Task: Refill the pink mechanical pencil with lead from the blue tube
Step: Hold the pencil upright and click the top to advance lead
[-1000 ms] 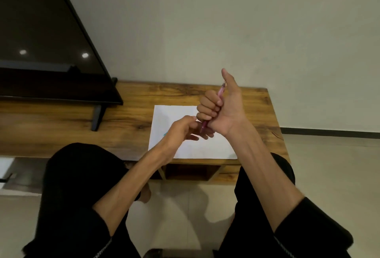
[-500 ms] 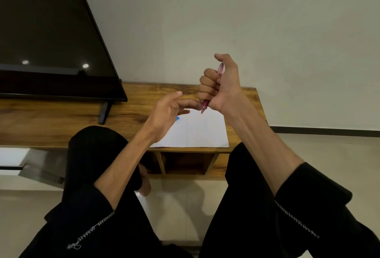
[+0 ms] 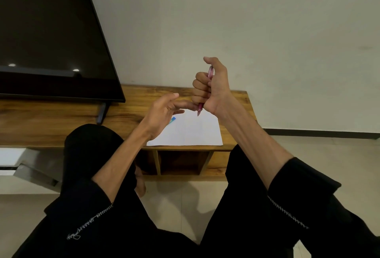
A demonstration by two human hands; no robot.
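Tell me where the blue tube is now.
In the head view, the blue tube lies on the white paper on the wooden table, mostly hidden behind the left hand.

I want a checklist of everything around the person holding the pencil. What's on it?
Surface: wooden table, with a white paper sheet near its front edge.
Job's things: pink mechanical pencil, held upright, tip down; blue tube lying on the paper, partly hidden by the left hand.
Clutter: nothing seen.
Hands: right hand grips the pencil in a fist, thumb over its top; left hand has relaxed fingers reaching toward the tip, and any lead in it is too small to tell.
Cables: nothing seen.
Surroundings: dark TV on the table, plain wall, tiled floor.
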